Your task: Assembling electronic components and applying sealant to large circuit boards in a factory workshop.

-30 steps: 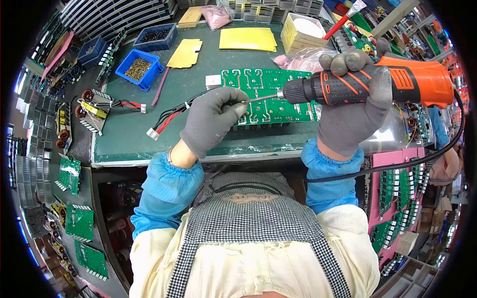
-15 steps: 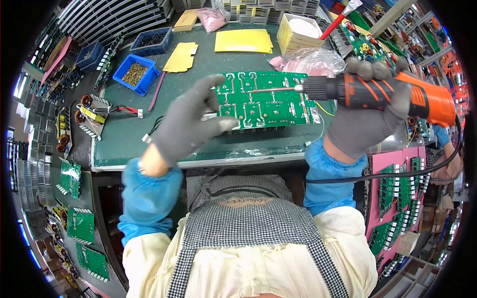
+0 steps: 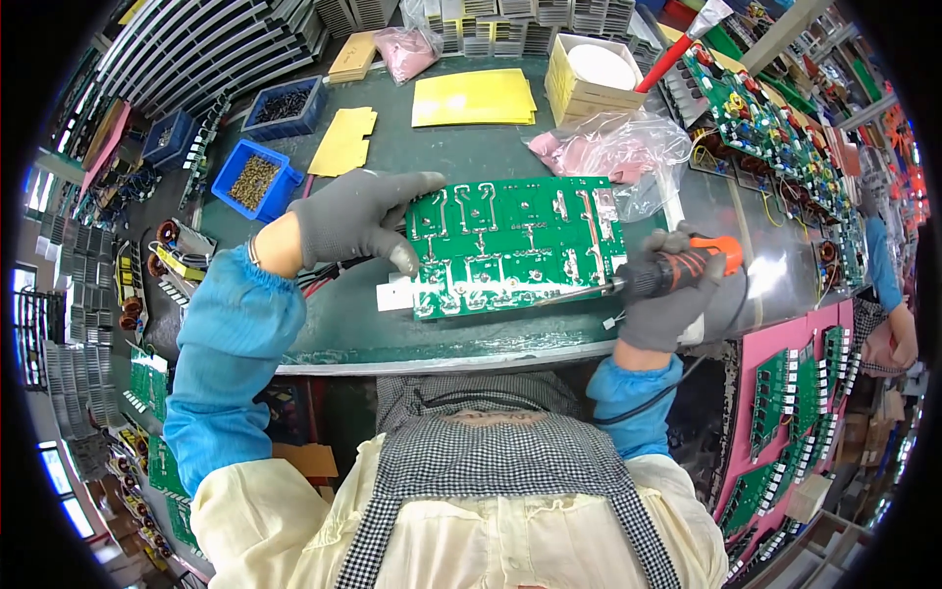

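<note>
A green circuit board (image 3: 510,240), solder side up, lies on the green worktop in front of me. My left hand (image 3: 358,221), in a grey glove, grips its left end, index finger along the far corner and thumb at the left edge. My right hand (image 3: 667,299), also gloved, is wrapped round an orange and black electric screwdriver (image 3: 714,255). Its long bit (image 3: 579,294) points left over the board's near edge; whether the tip touches a screw is too small to tell. A white piece (image 3: 395,294) sticks out at the board's near left corner.
Behind the left hand stand a blue bin of brass-coloured screws (image 3: 253,182) and a bin of dark parts (image 3: 285,106). Yellow sheets (image 3: 473,98), a carton (image 3: 589,79) and a plastic bag (image 3: 628,147) lie farther back. Boards rest on pink foam (image 3: 760,363) at the right.
The screwdriver has swung down and left, its bit going from the board's upper middle to its near edge. My left hand has shifted left, and the board sits lower and more tilted in view.
</note>
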The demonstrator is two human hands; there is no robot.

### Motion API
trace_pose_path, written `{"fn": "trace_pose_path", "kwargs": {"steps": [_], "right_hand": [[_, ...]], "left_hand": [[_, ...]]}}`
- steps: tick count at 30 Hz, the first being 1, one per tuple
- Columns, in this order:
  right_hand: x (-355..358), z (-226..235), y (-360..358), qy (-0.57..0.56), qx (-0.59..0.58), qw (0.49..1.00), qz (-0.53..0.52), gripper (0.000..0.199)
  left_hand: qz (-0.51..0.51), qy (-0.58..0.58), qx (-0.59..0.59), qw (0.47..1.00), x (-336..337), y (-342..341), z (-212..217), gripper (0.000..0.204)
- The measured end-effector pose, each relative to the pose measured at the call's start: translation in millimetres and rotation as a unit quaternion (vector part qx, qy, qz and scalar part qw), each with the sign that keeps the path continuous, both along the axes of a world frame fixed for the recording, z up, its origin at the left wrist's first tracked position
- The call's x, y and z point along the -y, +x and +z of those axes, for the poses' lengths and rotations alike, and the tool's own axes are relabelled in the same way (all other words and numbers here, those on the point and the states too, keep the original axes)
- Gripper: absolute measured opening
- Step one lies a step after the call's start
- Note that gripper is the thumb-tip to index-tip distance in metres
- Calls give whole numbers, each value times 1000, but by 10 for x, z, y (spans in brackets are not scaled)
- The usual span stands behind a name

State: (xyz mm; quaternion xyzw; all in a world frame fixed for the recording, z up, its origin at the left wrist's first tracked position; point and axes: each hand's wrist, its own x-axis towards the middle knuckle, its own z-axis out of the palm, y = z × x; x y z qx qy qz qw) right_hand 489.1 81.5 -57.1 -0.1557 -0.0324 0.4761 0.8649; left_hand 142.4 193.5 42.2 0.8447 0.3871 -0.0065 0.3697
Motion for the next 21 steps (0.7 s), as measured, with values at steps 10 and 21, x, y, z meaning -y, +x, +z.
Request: {"fn": "trace_pose_path", "kwargs": {"steps": [10, 21], "right_hand": [[-231, 80, -135, -3, 23, 998, 50, 54], [-250, 53, -75, -13, 37, 997, 61, 55]], "left_hand": [[12, 75, 79, 994, -24, -66, -269, 113], [2, 103, 70, 992, -13, -66, -267, 113]]}}
